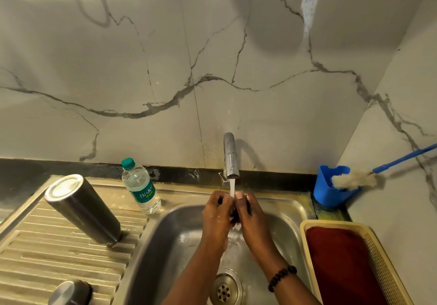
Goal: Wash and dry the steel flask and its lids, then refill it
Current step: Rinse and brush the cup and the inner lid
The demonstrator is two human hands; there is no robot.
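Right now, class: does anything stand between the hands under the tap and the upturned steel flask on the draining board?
Nothing visible does. Left hand and steel flask have only bare draining board between; the water bottle stands farther back.

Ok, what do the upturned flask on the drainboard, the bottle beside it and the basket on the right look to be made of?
Flask: apparently dark brushed steel, with a shiny bare-metal base catching the light. Bottle: clear thin plastic, since the water shows through, with a green cap and printed label. Basket: cream moulded plastic, judging by its fine mesh wall; the dark red cloth inside looks like soft fabric.
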